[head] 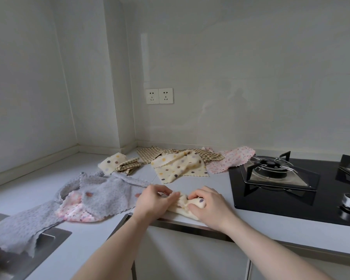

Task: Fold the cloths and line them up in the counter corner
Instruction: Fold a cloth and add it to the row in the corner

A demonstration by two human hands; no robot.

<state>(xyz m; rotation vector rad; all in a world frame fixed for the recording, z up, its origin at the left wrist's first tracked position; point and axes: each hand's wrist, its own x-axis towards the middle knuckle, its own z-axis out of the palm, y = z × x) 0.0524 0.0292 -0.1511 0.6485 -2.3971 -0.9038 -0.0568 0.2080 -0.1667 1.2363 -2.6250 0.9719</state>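
A bunched cream dotted cloth [183,207] lies near the counter's front edge. My left hand [152,201] and my right hand [207,205] both grip it with curled fingers, one at each end. Unfolded cloths lie spread behind: a cream dotted cloth [180,166], a brown checked cloth [148,155] under it, a pink dotted cloth [230,159] by the hob. A small cream cloth [110,161] with a checked one [128,166] sits at the left. A grey cloth [103,196] covers part of another pink cloth [73,211].
A black gas hob [291,188] with a pan support fills the right side. A second grey cloth [20,229] hangs over the steel sink [55,237] at lower left. Two wall sockets [159,96] sit above the counter corner [129,150].
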